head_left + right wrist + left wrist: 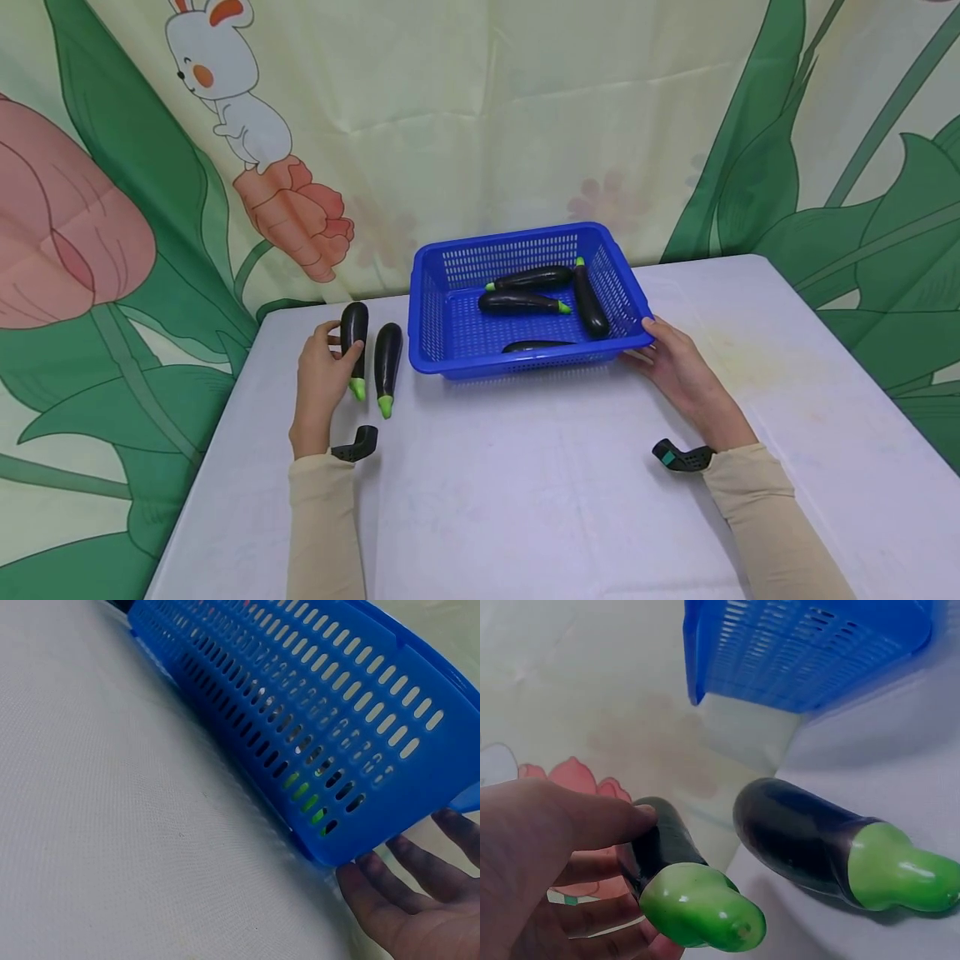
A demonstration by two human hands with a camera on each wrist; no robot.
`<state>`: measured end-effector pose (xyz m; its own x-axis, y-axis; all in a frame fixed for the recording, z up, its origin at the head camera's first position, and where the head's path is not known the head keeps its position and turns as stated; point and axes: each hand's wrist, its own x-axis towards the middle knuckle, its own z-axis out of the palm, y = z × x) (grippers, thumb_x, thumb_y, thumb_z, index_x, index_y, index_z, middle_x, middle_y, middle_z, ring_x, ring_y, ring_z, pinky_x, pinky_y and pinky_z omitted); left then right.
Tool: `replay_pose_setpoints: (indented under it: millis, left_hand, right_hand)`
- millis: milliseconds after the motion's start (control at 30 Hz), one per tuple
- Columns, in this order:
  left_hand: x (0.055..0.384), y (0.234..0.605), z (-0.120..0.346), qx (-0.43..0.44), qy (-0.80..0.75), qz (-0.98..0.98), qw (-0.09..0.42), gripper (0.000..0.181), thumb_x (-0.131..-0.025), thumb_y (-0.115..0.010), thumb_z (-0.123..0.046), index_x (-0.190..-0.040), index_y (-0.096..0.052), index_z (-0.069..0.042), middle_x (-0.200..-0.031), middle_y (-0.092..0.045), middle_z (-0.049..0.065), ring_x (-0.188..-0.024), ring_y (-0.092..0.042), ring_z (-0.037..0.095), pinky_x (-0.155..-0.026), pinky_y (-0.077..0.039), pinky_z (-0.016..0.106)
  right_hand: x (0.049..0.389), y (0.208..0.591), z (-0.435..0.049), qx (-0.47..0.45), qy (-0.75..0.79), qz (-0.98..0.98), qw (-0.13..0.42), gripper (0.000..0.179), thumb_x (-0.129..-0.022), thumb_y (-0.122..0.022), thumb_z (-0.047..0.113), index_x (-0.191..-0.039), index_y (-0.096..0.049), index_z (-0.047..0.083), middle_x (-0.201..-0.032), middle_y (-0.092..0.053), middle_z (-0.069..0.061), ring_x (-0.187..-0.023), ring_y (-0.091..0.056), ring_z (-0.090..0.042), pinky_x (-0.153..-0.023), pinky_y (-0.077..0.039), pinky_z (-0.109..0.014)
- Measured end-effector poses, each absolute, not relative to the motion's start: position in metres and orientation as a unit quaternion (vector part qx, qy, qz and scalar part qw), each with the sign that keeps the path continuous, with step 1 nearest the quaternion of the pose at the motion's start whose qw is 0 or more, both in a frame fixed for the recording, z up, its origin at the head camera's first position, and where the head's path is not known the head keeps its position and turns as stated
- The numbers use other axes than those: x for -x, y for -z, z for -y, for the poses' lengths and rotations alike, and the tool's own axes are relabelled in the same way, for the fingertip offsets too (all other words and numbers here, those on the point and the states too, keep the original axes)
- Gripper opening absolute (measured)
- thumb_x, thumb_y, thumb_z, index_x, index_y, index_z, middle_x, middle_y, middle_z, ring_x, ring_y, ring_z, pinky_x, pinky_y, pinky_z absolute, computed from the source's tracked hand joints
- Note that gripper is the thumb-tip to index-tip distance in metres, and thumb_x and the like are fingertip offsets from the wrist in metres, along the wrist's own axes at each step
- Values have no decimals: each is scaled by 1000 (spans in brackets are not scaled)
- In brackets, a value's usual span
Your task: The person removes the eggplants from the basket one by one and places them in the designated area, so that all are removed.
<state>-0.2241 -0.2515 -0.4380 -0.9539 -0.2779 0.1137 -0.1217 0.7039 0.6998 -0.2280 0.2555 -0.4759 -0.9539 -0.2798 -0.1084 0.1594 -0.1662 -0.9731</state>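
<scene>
My left hand [321, 383] grips a dark eggplant [354, 329] with a green stem end, thumb on one side and fingers on the other. In the left wrist view its green end [705, 904] points toward the camera. Just right of it a second eggplant [387, 362] lies on the table, apart from the hand. My right hand [678, 367] holds the front right corner of a blue plastic basket [487, 364], thumb at the rim and fingers lower down. Inside the basket lie several eggplants [521, 302], one partly hidden by the front wall.
A white cloth covers the table [510, 500]. Behind it hangs a printed curtain [480, 125] with a rabbit, flowers and leaves, close to the basket's back. Black wrist devices [682, 456] sit at both sleeves.
</scene>
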Motion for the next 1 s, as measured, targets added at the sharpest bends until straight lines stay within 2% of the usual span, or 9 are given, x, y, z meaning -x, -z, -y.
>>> replay_pose_setpoints:
  millis: [133,267,567,800,1000]
  left_hand:
    - [227,445,255,-114,369,918,92,60,-103,-62,-25,-154,-42,-1,-133,-60,29,-114,-61,41,-96,-48,52]
    - [231,453,257,-116,365,921,75,61,-103,-61,-26,-155,-41,1,-134,-60,30,-116,-62,42,-96,-50,52]
    - [230,464,265,-138,361,922,28,64,-105,-58,-28,-156,-36,3,-138,-57,34,-124,-57,45,-102,-49,55]
    - [232,470,268,-136,356,924,17,64,-105,-57,-28,-156,-36,4,-139,-57,35,-127,-56,47,-104,-48,57]
    - [231,470,267,-134,357,924,15,64,-105,-57,-28,-156,-35,5,-138,-57,35,-126,-56,47,-104,-48,57]
  right_hand:
    - [227,475,-256,49,763,-628,143,65,-112,-38,45,-169,-17,19,-169,-30,-11,-143,-46,-16,-122,-34,-40]
    - [228,476,-257,51,766,-624,143,65,-112,-38,44,-169,-17,18,-168,-32,-10,-140,-48,-14,-114,-39,-31]
    - [229,476,-256,50,766,-624,146,66,-112,-39,44,-168,-17,17,-168,-33,-9,-142,-47,-15,-119,-37,-35]
    - [229,476,-257,53,764,-626,144,68,-112,-39,45,-169,-16,16,-169,-30,-12,-143,-47,-16,-116,-39,-32]
    - [228,475,-256,50,759,-632,147,68,-112,-38,46,-169,-15,18,-172,-25,-14,-145,-44,-18,-127,-30,-45]
